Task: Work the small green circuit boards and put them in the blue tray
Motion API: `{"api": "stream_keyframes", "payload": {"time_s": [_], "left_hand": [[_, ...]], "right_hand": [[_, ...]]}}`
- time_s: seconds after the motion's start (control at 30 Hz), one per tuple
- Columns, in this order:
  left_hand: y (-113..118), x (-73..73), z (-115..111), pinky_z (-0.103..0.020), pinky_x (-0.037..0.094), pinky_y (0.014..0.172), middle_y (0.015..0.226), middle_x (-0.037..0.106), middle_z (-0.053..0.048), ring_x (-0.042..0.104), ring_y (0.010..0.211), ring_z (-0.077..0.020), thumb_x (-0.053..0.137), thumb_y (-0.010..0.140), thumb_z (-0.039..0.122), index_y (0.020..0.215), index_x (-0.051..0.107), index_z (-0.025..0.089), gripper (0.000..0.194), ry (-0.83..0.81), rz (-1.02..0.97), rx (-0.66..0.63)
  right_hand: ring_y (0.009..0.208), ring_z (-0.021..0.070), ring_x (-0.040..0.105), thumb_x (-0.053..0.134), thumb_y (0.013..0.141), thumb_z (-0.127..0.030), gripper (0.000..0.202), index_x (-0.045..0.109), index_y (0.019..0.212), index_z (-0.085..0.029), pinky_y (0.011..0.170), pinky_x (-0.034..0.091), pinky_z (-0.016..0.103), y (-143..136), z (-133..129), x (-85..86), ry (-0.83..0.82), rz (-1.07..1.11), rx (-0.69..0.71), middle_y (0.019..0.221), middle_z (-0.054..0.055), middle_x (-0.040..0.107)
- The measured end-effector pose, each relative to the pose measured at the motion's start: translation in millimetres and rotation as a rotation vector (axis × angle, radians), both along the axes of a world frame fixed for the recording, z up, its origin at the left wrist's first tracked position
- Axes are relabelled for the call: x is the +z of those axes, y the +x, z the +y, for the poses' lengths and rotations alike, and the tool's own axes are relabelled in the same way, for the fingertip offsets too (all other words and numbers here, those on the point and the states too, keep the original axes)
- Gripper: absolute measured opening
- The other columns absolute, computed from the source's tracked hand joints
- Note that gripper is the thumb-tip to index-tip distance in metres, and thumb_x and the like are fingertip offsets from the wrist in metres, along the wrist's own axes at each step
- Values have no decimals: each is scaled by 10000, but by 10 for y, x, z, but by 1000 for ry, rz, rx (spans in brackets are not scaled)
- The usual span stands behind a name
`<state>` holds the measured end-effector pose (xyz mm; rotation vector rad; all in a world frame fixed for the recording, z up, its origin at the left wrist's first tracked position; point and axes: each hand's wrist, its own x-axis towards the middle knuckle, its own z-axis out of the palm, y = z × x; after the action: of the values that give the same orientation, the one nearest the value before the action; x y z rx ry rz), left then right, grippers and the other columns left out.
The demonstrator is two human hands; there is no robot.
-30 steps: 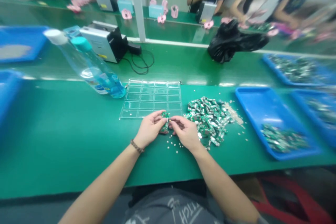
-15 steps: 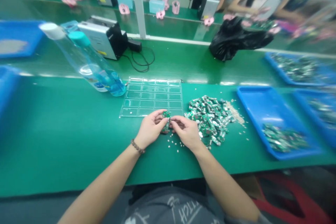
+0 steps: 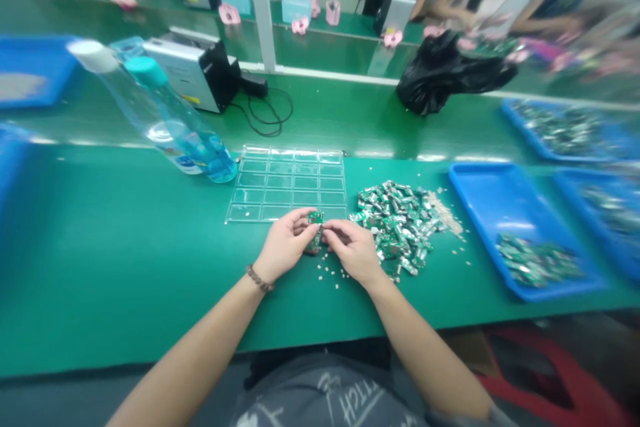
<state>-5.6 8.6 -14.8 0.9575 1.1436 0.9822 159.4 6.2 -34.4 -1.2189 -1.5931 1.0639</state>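
Observation:
My left hand (image 3: 289, 241) is closed on a small green circuit board (image 3: 316, 217), with the thumb across its face. At the board's right edge, my right hand (image 3: 354, 248) pinches with thumb and fingertips; what lies between them, if anything, is too small to make out. Small pale pieces (image 3: 330, 275) are scattered on the green mat (image 3: 165, 267) just below the hands. To the right of my right hand lies a heap of circuit boards (image 3: 400, 223), with a pile of pale bits (image 3: 446, 215) along its right side. A clear divided tray (image 3: 293, 180) lies beyond my hands.
Two bottles (image 3: 165, 127) stand left of the divided tray, before a grey box-shaped device (image 3: 193, 73) with a cable. On the right, a blue tray (image 3: 480, 193) holds boards, with more trays beyond. A black plastic bag (image 3: 430, 77) lies behind. People sit across the bench.
The whole view has shifted slightly to the left. Both hands keep nearly the same pose at the circuit board.

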Motion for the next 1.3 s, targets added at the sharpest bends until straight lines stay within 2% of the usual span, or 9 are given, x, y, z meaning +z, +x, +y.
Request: {"api": "stream_keyframes", "payload": {"time_s": [0.43,0.7,0.87,0.97,1.03,1.1,1.17,1.23,1.3], "left_hand": [[45,-35,-46,-258,581,661,940,620,-60,633,751,-144,562,870,311,1333,462,192,489,156,167,-36],[53,-30,-49,-207,510,575,882,630,-41,604,630,-109,586,836,268,1252,511,178,432,186,184,14],[11,67,-25,-235,521,708,856,672,-43,647,771,-144,648,822,319,1238,532,156,462,218,163,94],[3,120,-31,-277,526,779,879,703,-59,667,826,-168,659,822,342,1243,522,146,484,181,116,89],[19,143,-49,-309,520,851,1007,699,-90,658,961,-196,671,815,335,1303,468,157,558,208,78,61],[40,157,-71,-322,507,899,1198,633,-118,596,1121,-219,682,808,318,1370,397,190,643,289,88,40],[50,162,-85,-320,506,900,1307,559,-126,545,1193,-229,673,815,308,1380,389,214,639,376,148,51],[38,155,-82,-324,509,886,1258,581,-119,562,1157,-226,644,837,305,1340,439,213,551,424,224,100],[13,138,-64,-325,512,865,1169,618,-99,594,1083,-213,631,846,304,1294,486,214,479,437,291,156]], "right_hand": [[882,196,685,593,884,-343,200,707,1012,-239,796,576,326,-20,-31,17,-3,5,16,985,45,717],[901,196,676,582,883,-332,191,714,990,-244,843,557,341,-58,-31,62,39,-16,12,993,44,714],[831,187,690,648,831,-382,415,606,1208,-213,683,573,286,-54,-40,40,-80,146,-65,994,65,707],[804,181,681,663,820,-364,340,656,1119,-201,706,553,287,-90,-45,129,-39,58,-8,947,55,720],[793,177,670,653,828,-346,233,702,1005,-204,743,535,293,-50,-8,239,20,-42,31,914,41,727],[792,178,662,632,841,-360,212,711,958,-202,752,523,297,149,71,360,65,-85,-44,905,39,726],[789,187,660,626,835,-405,275,691,996,-191,741,523,310,580,147,465,89,-102,-228,913,52,722],[778,203,659,635,807,-448,367,662,1052,-177,739,521,343,1227,143,547,116,-187,-450,915,73,717],[758,232,653,650,757,-480,368,684,946,-165,746,507,390,1973,16,601,137,-397,-691,877,101,715]]}}
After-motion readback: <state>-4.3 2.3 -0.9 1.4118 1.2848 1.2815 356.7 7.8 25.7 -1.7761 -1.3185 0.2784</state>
